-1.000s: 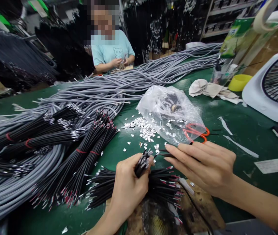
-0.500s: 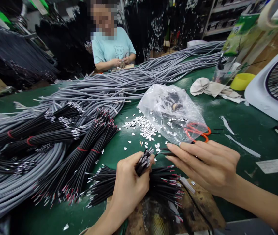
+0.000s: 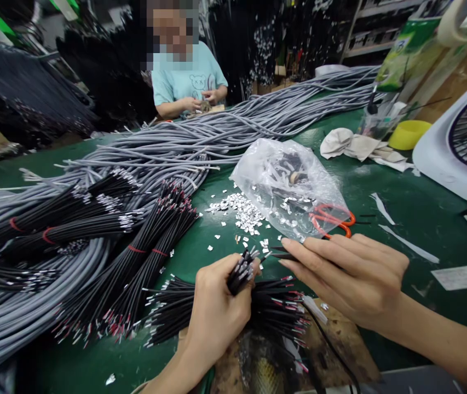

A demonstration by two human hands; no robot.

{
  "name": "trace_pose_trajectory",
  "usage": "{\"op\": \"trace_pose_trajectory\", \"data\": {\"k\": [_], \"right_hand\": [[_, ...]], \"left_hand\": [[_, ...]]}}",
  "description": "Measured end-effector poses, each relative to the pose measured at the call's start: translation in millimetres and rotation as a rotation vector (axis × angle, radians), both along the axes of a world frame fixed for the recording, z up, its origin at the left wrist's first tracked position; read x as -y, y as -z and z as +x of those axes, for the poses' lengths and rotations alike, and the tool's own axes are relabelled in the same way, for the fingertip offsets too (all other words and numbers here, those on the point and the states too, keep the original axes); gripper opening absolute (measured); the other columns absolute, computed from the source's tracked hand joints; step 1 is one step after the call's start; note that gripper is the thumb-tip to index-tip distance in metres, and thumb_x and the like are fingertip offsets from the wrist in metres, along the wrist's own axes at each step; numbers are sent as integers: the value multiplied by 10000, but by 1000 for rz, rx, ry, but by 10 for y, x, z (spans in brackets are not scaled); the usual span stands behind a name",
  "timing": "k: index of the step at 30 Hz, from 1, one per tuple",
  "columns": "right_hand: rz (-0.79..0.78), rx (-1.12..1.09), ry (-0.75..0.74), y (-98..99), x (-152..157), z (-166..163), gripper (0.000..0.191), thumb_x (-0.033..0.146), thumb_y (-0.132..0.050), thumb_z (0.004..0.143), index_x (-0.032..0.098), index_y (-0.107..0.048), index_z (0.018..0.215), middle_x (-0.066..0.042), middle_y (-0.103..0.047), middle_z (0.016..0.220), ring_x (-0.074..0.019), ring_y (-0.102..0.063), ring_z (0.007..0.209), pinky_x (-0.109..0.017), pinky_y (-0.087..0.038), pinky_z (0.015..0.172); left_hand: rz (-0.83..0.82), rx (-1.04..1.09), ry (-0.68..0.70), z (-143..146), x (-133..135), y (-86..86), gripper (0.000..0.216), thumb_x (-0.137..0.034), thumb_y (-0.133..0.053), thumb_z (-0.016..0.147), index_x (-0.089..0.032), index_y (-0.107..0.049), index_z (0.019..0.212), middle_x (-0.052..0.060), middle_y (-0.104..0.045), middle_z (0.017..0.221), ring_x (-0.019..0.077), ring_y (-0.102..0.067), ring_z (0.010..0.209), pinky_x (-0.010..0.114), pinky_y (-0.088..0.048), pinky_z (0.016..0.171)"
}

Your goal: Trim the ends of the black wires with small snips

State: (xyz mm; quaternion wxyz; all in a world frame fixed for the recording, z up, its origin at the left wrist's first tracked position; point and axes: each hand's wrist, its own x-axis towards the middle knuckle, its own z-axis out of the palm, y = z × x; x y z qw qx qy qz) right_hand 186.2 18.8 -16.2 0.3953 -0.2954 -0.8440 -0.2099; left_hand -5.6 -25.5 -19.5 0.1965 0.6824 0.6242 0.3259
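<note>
My left hand (image 3: pixel 219 303) is wrapped round a bundle of short black cables (image 3: pixel 241 269), their pale stripped ends pointing up. In a pinch, my right hand (image 3: pixel 350 276) holds dark tweezers (image 3: pixel 280 253), whose tips are close to one cable end that sticks out to the right. Whether the tips touch it I cannot tell. Under my left hand lies a larger pile of black cables (image 3: pixel 276 306) with white and red ends. Behind the hands, small silvery foil pieces (image 3: pixel 247 213) are scattered on the green table.
A clear plastic bag (image 3: pixel 286 180) and orange-handled scissors (image 3: pixel 334 221) lie beyond my right hand. Banded black cable bundles (image 3: pixel 143 257) and thick grey cables (image 3: pixel 167 142) cover the left and back. A white fan (image 3: pixel 434 158) stands right. Opposite, a person (image 3: pixel 190 82) handles something small.
My right hand with the tweezers has shifted slightly right, its tips a little farther from the bundle. My left hand keeps the same hold on the cables.
</note>
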Motion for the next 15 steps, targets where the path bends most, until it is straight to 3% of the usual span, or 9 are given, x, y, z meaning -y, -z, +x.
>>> {"op": "trace_pose_trajectory", "data": {"k": [15], "right_hand": [[-2,29,7,-14,12,19,256,254,-673,734,198,-643,982,18,-690,754,-87,-557,563,-261,-363,502]], "left_hand": [[0,9,6,6,4,1,185,-73,-486,731,-172,-481,575,-33,-468,496,96,-414,468,222,-285,468]]}}
